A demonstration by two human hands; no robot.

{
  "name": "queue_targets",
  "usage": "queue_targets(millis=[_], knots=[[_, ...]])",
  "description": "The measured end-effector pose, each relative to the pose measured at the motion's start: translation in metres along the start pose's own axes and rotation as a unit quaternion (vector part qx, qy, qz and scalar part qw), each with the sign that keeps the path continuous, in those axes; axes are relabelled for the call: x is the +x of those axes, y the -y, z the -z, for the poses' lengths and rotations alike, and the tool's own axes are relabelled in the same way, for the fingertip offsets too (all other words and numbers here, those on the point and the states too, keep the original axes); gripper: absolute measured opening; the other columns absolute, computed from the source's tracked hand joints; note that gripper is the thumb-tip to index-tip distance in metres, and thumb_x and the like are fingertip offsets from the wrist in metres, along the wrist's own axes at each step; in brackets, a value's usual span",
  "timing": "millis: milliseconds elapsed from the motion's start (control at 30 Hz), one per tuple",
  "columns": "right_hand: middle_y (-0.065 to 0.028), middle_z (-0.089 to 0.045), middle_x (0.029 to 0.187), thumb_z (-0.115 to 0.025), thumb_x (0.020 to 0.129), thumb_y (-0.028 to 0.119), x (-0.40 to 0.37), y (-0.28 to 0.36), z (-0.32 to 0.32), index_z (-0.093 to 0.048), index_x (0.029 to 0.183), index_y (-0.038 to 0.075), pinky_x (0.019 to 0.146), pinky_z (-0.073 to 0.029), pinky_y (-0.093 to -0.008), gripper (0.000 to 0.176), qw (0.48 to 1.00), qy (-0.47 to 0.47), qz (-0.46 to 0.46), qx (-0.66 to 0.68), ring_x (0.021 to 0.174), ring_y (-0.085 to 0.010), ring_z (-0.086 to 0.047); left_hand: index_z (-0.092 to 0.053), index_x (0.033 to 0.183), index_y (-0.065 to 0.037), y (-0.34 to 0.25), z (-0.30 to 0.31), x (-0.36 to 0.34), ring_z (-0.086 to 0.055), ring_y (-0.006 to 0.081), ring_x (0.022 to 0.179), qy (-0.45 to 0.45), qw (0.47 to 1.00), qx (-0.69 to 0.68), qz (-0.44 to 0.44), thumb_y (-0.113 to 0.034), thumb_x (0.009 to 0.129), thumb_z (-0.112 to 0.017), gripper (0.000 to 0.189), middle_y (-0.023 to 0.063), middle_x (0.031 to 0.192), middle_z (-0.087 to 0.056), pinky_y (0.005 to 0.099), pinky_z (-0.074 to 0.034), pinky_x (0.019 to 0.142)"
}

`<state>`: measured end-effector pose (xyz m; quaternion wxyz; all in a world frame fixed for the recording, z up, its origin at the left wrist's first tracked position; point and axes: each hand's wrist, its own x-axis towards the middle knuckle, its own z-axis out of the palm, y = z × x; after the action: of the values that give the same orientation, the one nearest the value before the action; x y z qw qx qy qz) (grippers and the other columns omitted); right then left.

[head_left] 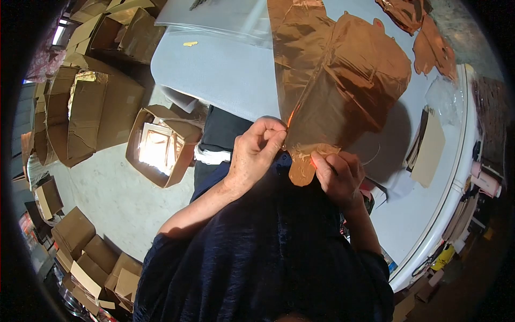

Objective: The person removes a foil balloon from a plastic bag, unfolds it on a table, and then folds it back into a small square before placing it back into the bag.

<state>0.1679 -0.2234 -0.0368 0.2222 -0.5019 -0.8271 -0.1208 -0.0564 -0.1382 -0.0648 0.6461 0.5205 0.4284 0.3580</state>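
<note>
Foil [375, 70] at the near edge of the counter [214, 75], one grip at each side of its narrow end

The foil is thin, copper-coloured and wrinkled, and it is in front of me. Its wide part rests over the counter, and its narrow end comes toward my body. A rounded tab [302, 173] of the same colour is at this narrow end, over my dark clothing [268, 252].

My left grip [252, 153] is at the left side of the narrow end. The thumb and the index finger are pressed together, and they pinch the edge of the foil. My right grip [340, 174] is at the right side, just beside the tab. Its fingers are curled and closed around a small object [313, 161] with an orange-red end. I cannot tell exactly what this object is.

To the left of the foil, clear plastic sheets [214, 24] lie on the counter, and a small yellow piece [190, 44] is near them. Farther left, an open box [161, 155] with bright contents and more cardboard boxes [120, 110] stand on the pale floor [129, 198].

To the right of the foil, I see other copper-coloured pieces [437, 51], a clear plastic bag [444, 94] and a flat cardboard piece [429, 150]. A pink bottle [485, 181] is farther right, past the counter's rim.
</note>
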Motion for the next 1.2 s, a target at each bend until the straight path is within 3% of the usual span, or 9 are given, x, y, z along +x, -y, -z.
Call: queue_targets(millis=[100,300,600,833,933,1100,1200], knots=[[-0.0024,-0.058,0.098,-0.081,0.081,0.005,0.002,0.000,-0.001,-0.072,0.114,0.011,0.068,-0.053,-0.0338,0.034,1.000,-0.004,-0.024,0.007,0.089,-0.0208,-0.061,-0.064,0.111,-0.001,-0.005,-0.001,0.000,-0.065,0.0048,0.080,0.007,1.000,-0.029,0.005,-0.008,0.105,-0.063,0.009,0.0016,0.084,-0.072,0.0233,-0.055,0.075],[-0.0038,-0.060,0.099,-0.082,0.080,0.006,0.004,-0.001,0.000,-0.072,0.112,0.009,0.074,-0.058,-0.0337,0.034,0.998,0.005,-0.050,-0.028,0.090,-0.0212,-0.064,-0.064,0.111,0.000,0.002,-0.001,0.001,-0.066,0.0055,0.082,0.014,0.998,-0.058,0.009,-0.007,0.106,-0.062,0.009,0.0021,0.086,-0.072,0.0233,-0.056,0.077],[-0.0021,-0.060,0.098,-0.084,0.077,0.006,0.010,0.002,-0.007,-0.073,0.115,0.008,0.073,-0.057,-0.0338,0.040,0.999,-0.007,-0.039,-0.010,0.088,-0.0202,-0.064,-0.063,0.112,0.000,0.004,0.000,0.000,-0.066,0.0047,0.083,0.013,0.998,-0.063,0.012,-0.007,0.105,-0.064,0.010,0.0024,0.086,-0.073,0.0232,-0.056,0.079],[-0.0018,-0.060,0.099,-0.084,0.079,0.009,0.012,0.001,-0.004,-0.074,0.115,0.007,0.071,-0.055,-0.0337,0.037,1.000,0.010,-0.022,0.005,0.083,-0.0196,-0.064,-0.066,0.108,-0.001,-0.002,-0.003,0.001,-0.072,0.0064,0.087,-0.021,0.999,0.031,0.014,-0.009,0.098,-0.073,0.014,0.0076,0.091,-0.078,0.0248,-0.058,0.074],[-0.0011,-0.059,0.100,-0.083,0.078,0.010,0.014,-0.004,-0.010,-0.074,0.115,0.007,0.071,-0.054,-0.0335,0.038,0.999,-0.016,-0.014,0.046,0.082,-0.0188,-0.063,-0.066,0.107,0.000,-0.001,-0.003,0.001,-0.069,0.0047,0.082,-0.021,0.999,0.027,0.012,-0.008,0.099,-0.072,0.013,0.0045,0.088,-0.077,0.0232,-0.056,0.073],[-0.0015,-0.061,0.100,-0.066,0.083,0.007,0.021,-0.015,0.010,-0.073,0.118,0.007,0.075,-0.055,-0.0354,0.036,0.999,0.000,-0.037,0.037,0.082,-0.0223,-0.064,-0.066,0.106,0.000,0.000,-0.004,0.000,-0.065,0.0027,0.080,-0.027,0.999,0.019,0.011,-0.007,0.099,-0.071,0.011,0.0020,0.087,-0.076,0.0220,-0.054,0.074],[-0.0034,-0.062,0.101,-0.066,0.086,0.009,0.032,-0.044,0.025,-0.072,0.118,0.008,0.075,-0.055,-0.0373,0.034,0.996,-0.005,-0.082,0.014,0.083,-0.0261,-0.063,-0.066,0.106,0.000,0.001,-0.004,0.000,-0.065,0.0026,0.080,-0.029,0.999,0.026,0.001,-0.008,0.099,-0.071,0.012,0.0015,0.087,-0.076,0.0221,-0.054,0.074]])
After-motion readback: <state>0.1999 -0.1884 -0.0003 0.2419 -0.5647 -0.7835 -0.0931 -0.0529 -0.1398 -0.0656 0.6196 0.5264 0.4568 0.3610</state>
